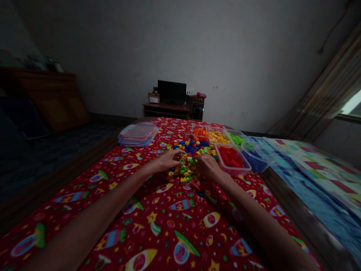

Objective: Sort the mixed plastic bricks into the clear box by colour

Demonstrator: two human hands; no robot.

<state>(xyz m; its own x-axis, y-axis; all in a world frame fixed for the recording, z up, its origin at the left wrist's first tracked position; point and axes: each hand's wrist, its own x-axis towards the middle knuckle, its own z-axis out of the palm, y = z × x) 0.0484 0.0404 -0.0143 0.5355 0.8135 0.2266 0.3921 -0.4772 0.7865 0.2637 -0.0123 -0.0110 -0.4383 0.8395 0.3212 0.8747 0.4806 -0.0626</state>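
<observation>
A mixed pile of small plastic building blocks (184, 169) in green, yellow, blue, red and orange lies on the red patterned tablecloth (169, 226). At the pile's left edge is my left hand (167, 160), its thumb and fingers apart beside green blocks. My right hand (208, 165) reaches into the right side of the pile with curled fingers. Green shows near its fingertips, but whether it grips a block is hidden. Just right of it stands a clear tub of red blocks (231, 157).
Behind are tubs of orange blocks (200, 133), yellow blocks (218, 137) and green blocks (236, 139). A round tub (265, 160) holds blue blocks at the right. Stacked clear lids (138, 133) lie at the left. A bed (316, 177) adjoins the table's right edge.
</observation>
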